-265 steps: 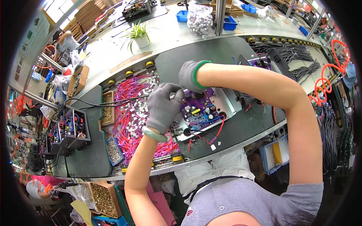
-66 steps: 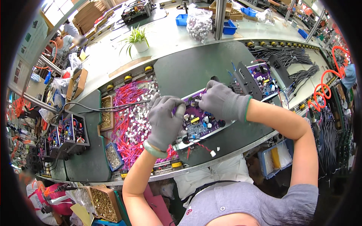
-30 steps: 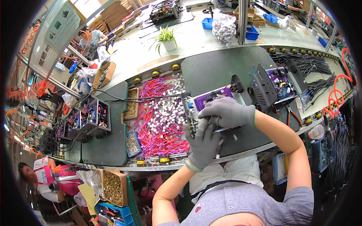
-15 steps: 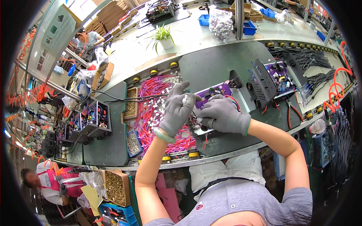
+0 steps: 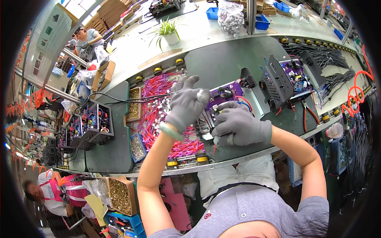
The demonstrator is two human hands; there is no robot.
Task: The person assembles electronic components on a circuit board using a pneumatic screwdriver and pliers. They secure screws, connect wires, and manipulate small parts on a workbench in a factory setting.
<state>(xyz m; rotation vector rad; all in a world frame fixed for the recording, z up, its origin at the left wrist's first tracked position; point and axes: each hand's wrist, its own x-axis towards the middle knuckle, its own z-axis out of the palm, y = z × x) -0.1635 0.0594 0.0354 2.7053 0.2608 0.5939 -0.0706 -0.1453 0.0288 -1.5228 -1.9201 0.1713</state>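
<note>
Both hands wear grey gloves over an opened device with a purple circuit board (image 5: 225,93) and a silver metal plate (image 5: 257,104). My left hand (image 5: 185,104) is at the board's left edge, thumb and finger closed on a small white connector (image 5: 200,94), the other fingers stretched upward. Two black cables (image 5: 152,97) run from the left up to this hand; whether it grips them is hidden. Lower right, my right hand (image 5: 241,126) curls over the device's near edge. Its fingertips pinch a small whitish piece (image 5: 216,140), too covered to name. A red wire (image 5: 214,149) hangs beneath it.
Pink-purple wires with white connectors (image 5: 152,133) lie left of the device. A second black-cased unit (image 5: 274,85) and red-handled pliers (image 5: 304,115) stand to the right. Screw trays (image 5: 138,147) and another unit (image 5: 93,126) are left. Co-workers (image 5: 87,39) sit farther off.
My left hand has shifted slightly up, and the white connector now sits nearer its thumb tip. My right hand has moved down and a little right, toward the device's near edge.
</note>
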